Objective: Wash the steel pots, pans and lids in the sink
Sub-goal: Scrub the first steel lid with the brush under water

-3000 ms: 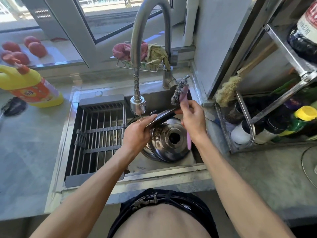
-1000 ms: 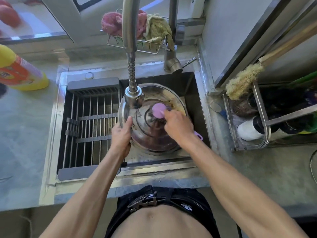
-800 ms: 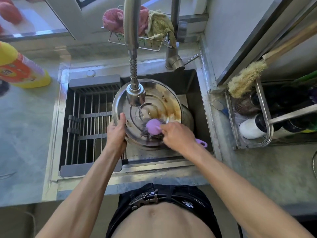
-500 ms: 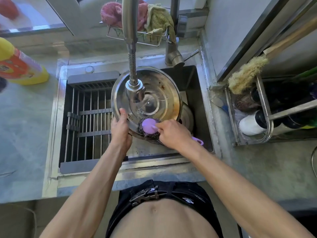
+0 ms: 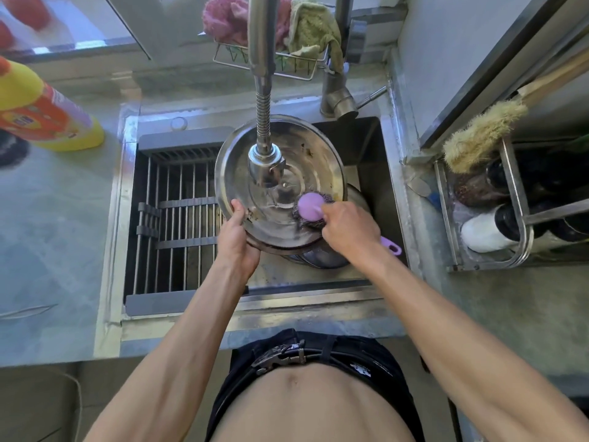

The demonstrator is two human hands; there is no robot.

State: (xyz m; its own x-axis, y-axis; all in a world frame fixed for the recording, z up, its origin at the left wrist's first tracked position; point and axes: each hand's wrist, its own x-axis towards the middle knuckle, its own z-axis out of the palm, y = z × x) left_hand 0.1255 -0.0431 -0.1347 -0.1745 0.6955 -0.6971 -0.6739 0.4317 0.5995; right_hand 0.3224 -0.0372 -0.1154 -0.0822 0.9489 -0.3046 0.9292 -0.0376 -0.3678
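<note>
A round steel lid (image 5: 306,148), inner side up and stained brown near its far rim, is held over the sink (image 5: 387,199) under the tap head (image 5: 266,165). My left hand (image 5: 237,240) grips the lid's near left rim, thumb on top. My right hand (image 5: 349,229) holds a purple-handled steel-wool scrubber (image 5: 310,207) pressed on the lid's right inner side. The end of the handle (image 5: 392,245) sticks out behind my hand. Another steel pot or lid (image 5: 325,258) lies below in the basin, mostly hidden.
A grey drying rack (image 5: 178,224) fills the sink's left half. A yellow detergent bottle (image 5: 41,113) lies on the left counter. Behind the tap, a wire basket (image 5: 287,63) holds pink and green cloths. A steel caddy (image 5: 510,215) with bottles and a brush stands at right.
The scrubber has slid from the lid's near edge to its right side. The lid has shifted slightly and my left hand keeps its grip on the rim.
</note>
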